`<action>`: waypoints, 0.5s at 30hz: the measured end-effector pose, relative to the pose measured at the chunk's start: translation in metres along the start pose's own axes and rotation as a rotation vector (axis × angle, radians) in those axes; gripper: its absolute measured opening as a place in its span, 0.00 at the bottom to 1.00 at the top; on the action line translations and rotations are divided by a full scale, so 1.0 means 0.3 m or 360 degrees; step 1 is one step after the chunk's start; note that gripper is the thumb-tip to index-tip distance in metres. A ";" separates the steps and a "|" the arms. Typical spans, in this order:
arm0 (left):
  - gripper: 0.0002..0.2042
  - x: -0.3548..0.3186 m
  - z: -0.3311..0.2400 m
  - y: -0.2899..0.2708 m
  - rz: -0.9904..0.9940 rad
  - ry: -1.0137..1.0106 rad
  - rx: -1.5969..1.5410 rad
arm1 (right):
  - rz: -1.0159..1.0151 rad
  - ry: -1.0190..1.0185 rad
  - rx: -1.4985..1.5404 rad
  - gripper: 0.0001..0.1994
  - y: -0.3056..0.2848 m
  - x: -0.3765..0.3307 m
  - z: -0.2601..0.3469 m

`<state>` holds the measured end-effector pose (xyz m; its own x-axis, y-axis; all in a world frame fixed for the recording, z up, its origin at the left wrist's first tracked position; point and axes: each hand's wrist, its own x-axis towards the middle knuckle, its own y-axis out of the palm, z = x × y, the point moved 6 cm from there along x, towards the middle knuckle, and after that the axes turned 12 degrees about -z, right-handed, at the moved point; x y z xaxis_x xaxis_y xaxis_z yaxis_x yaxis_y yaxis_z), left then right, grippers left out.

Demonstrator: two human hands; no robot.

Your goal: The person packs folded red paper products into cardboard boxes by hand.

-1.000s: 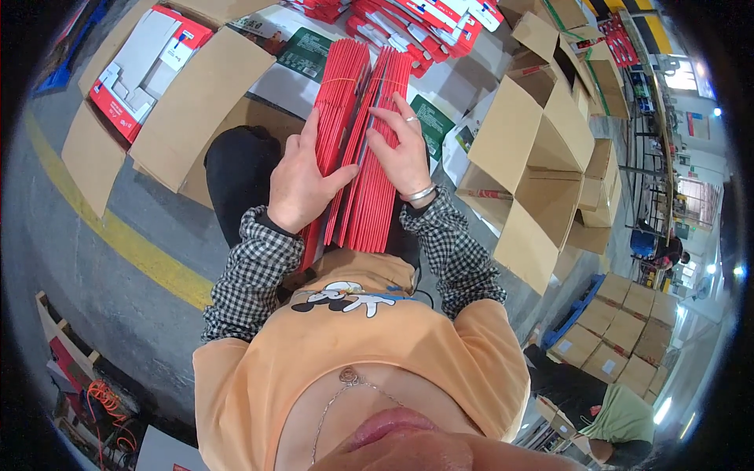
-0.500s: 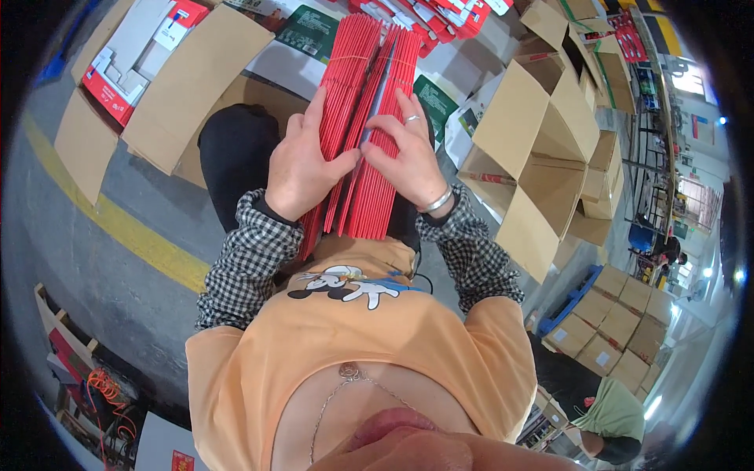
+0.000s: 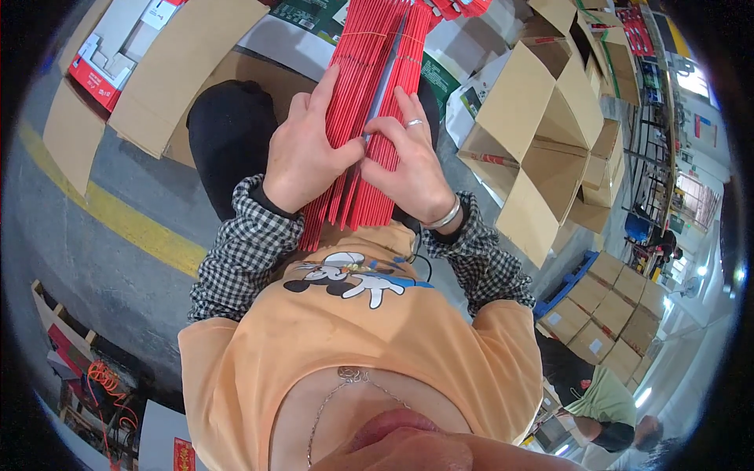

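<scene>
A thick stack of thin red folded cardboard pieces (image 3: 361, 51) stretches lengthwise away from my lap, edges up, with a thin band across its far part. A narrow gap with a grey-blue strip inside splits it into a wider left part and a narrower right part. On the left part lies my left hand (image 3: 305, 149), its forefinger pointing along the stack and its thumb at the gap. My right hand (image 3: 408, 161), with a ring and a bracelet, curls over the right part, its fingertips at the gap. Both hands grip the stack.
Open cardboard boxes (image 3: 510, 98) stand at the right, another carton (image 3: 188, 63) with red-and-white packs at the left. Green-and-white printed sheets (image 3: 302, 27) lie beyond the stack. Stacked cartons (image 3: 605, 302) and a person in a green top (image 3: 605, 396) are at the lower right.
The whole view has shifted slightly, and the stack sits higher in it. The gap appears farther right across the stack, with more red pieces on its left. Both hands stay on the stack.
</scene>
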<state>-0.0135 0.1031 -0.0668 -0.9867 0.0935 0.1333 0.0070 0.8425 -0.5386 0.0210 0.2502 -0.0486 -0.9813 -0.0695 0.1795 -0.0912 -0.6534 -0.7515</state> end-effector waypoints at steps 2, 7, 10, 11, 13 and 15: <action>0.43 -0.003 -0.003 0.000 0.0003 -0.0002 0.0004 | -0.0005 0.0001 0.0001 0.20 0.002 -0.004 0.003; 0.43 -0.001 -0.003 0.003 0.0003 -0.0001 0.0010 | 0.0031 0.0089 0.0049 0.23 -0.004 -0.024 0.010; 0.43 -0.005 0.000 0.006 0.0008 -0.0012 -0.0015 | 0.0010 0.0177 0.0103 0.24 -0.001 -0.048 0.018; 0.43 -0.005 -0.002 0.006 0.0008 -0.0015 -0.0019 | 0.0013 0.0178 0.0099 0.24 0.004 -0.052 0.019; 0.43 -0.006 -0.004 0.007 0.0012 -0.0020 0.0010 | -0.0039 0.0238 0.0119 0.25 0.008 -0.059 0.015; 0.42 -0.010 -0.006 0.011 0.0002 -0.0004 0.0014 | -0.0043 0.0274 0.0121 0.25 0.013 -0.062 0.018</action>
<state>-0.0103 0.1065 -0.0674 -0.9871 0.0931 0.1305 0.0068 0.8375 -0.5463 0.0399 0.2450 -0.0515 -0.9938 0.0746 0.0825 -0.1110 -0.7089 -0.6965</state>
